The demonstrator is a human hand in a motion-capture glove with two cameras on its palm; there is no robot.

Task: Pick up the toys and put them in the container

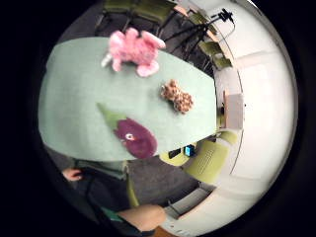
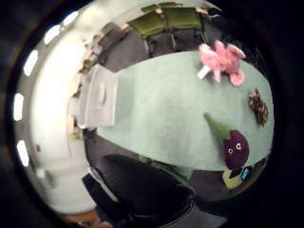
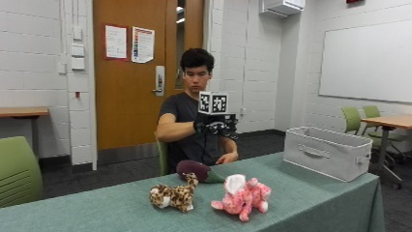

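Premises: a classroom or meeting room. Evidence: white painted cinder-block walls point(image 3: 257, 58); a large wall-mounted whiteboard point(image 3: 367, 60); a brown wooden door point(image 3: 138, 72) carrying posted paper notices point(image 3: 143, 45); green upholstered chairs point(image 3: 351, 120) set at wooden side tables point(image 3: 392, 121); dark carpet flooring point(image 3: 122, 171); a long bench draped in a pale green cloth point(image 3: 309, 193).
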